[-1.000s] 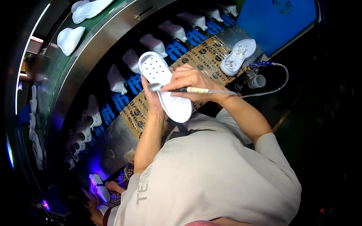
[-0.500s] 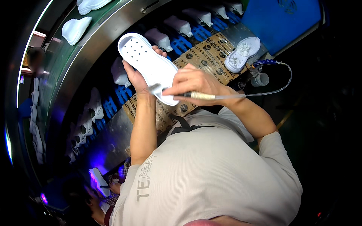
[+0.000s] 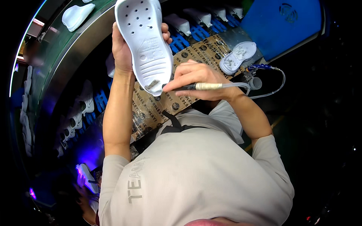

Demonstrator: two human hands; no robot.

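Observation:
My left hand (image 3: pixel 122 54) is wrapped round the edges of a white shoe sole (image 3: pixel 145 49), holding it up with its inner face toward me. Small dark holes dot the wide upper end, and ridges cross the lower part. A flat brush with a dark and cream handle (image 3: pixel 208 86) is gripped in my right hand (image 3: pixel 198 77). Its greyish bristles (image 3: pixel 152 84) lie over the sole's narrow lower end. From the handle's rear runs a clear tube (image 3: pixel 230 85). Right of my hands, a second white sole (image 3: pixel 227 67) lies on the bench with crumpled white pieces on it.
Printed brown cardboard (image 3: pixel 152 107) covers the bench. Beyond it, white shoe uppers (image 3: pixel 201 17) sit on blue racks (image 3: pixel 198 34). A small cup (image 3: pixel 255 83) and blue jointed hose (image 3: pixel 259 66) stand at right, near a blue panel (image 3: pixel 279 30). At lower left, another person handles a white sole (image 3: pixel 87 177).
My left hand has moved up and left with the sole, which is now more upright. Its ridged inside shows more plainly. My right hand keeps the brush near the sole's lower end.

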